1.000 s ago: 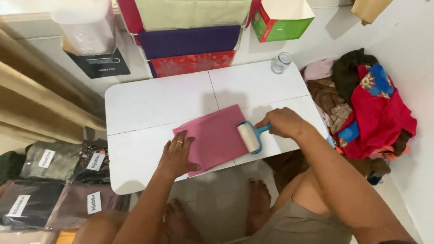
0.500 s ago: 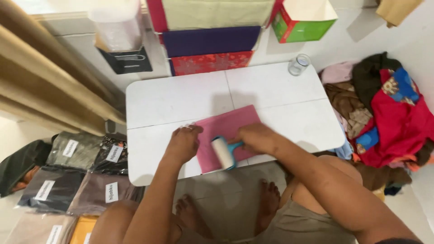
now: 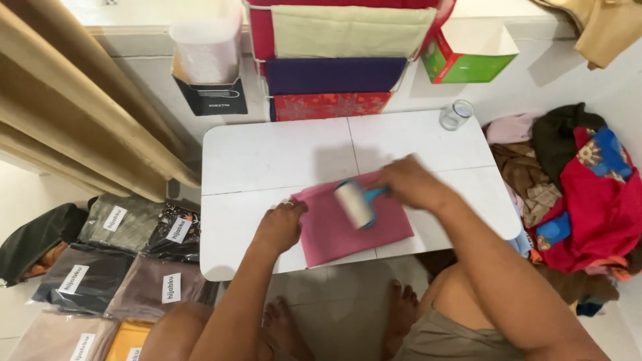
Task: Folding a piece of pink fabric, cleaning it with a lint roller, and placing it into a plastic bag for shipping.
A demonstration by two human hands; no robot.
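Note:
A folded pink cloth [image 3: 334,234] lies on the near half of a low white table [image 3: 267,154]. My left hand [image 3: 279,226] presses down on the cloth's left edge, with a ring on one finger. My right hand [image 3: 409,182] grips the blue handle of a lint roller [image 3: 355,204], whose white roll rests on the middle of the cloth.
A small glass jar [image 3: 456,114] stands at the table's far right corner. Folded cloths in a rack [image 3: 334,60] and a green box [image 3: 468,57] sit behind. A heap of clothes [image 3: 582,187] lies to the right, and bagged, labelled cloths [image 3: 114,267] to the left.
The roller first moved left over the pink cloth, then back to its middle. The left hand stayed on the cloth's left edge. The camera view shifted.

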